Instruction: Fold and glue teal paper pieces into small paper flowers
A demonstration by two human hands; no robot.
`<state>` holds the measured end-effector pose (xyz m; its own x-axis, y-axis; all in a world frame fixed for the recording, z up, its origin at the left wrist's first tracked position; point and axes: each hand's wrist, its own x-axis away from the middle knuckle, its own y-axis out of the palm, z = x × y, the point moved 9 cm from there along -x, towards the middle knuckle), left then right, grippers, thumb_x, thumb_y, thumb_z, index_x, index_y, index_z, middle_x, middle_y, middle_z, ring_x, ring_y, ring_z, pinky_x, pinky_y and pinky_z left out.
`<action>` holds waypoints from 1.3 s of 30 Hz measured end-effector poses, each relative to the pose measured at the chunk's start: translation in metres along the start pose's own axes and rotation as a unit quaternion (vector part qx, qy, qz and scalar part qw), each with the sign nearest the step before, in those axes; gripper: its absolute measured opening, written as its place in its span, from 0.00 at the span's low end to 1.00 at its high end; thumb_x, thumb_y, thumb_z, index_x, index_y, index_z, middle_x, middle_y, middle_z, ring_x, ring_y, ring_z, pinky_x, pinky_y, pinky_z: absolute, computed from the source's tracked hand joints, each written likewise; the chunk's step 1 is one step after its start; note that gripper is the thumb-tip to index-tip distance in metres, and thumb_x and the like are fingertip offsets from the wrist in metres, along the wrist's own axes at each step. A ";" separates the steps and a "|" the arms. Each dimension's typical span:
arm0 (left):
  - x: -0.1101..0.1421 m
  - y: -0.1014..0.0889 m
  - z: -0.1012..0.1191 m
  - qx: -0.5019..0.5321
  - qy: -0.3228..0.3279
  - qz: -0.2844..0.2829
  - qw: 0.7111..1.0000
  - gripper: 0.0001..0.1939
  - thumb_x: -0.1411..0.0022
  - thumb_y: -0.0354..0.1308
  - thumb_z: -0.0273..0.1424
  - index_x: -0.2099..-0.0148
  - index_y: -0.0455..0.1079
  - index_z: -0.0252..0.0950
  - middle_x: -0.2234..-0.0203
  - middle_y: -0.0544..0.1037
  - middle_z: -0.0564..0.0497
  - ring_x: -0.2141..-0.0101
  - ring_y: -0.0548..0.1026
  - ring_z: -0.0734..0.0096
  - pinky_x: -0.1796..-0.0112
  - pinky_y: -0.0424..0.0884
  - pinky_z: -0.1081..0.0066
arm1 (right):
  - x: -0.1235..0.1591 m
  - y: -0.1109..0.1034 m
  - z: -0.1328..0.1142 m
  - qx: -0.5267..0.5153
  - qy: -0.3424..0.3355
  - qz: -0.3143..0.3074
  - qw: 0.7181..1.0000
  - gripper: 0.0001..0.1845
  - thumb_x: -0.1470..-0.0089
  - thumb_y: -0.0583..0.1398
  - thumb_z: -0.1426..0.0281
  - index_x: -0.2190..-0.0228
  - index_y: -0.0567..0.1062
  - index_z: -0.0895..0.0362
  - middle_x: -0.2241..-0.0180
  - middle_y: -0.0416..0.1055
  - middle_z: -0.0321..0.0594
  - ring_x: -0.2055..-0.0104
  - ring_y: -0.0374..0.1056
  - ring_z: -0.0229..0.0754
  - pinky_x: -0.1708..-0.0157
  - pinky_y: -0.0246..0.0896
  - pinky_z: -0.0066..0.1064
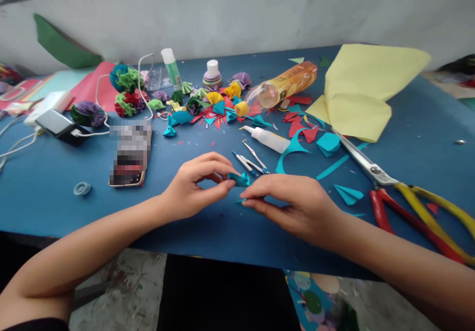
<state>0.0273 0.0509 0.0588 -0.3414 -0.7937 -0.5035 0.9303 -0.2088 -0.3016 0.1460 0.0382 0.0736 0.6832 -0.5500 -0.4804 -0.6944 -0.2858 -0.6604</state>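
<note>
Between thumb and forefinger, my left hand point(202, 182) pinches a small folded piece of blue paper point(239, 178). My right hand point(293, 202) is close on its right, thumb and finger pinching a thin blue paper piece point(242, 202) whose tip pokes out to the left. Just behind the hands lie a drawing compass point(245, 163) and a pair of tweezers point(254, 154). A white glue bottle point(270, 139) rests on its side farther back, beside a curved blue paper offcut point(293, 153). Folded blue paper point(349, 195) sits right of my right hand.
Large scissors point(376, 172) with red and yellow handles lie at right, before a yellow paper sheet point(363, 88). A phone point(131, 155) and a small grey cap point(82, 188) are at left. Farther back are a drink bottle point(282, 88), a glue stick point(171, 69), and paper scraps and flowers.
</note>
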 end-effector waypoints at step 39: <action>0.002 0.003 -0.013 -0.053 -0.077 0.020 0.995 0.07 0.44 0.64 0.25 0.60 0.77 0.31 0.70 0.83 0.48 0.69 0.81 0.73 0.67 0.77 0.80 | -0.003 -0.008 0.020 0.073 0.114 0.023 0.991 0.05 0.45 0.59 0.73 0.71 0.75 0.56 0.73 0.74 0.35 0.71 0.69 0.35 0.69 0.63 0.26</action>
<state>0.0272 0.0559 0.0466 -0.2710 -0.8806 -0.3888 0.9207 -0.1193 -0.3715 0.1545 0.0579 0.0685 0.5721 -0.7269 -0.3798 -0.6713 -0.1490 -0.7261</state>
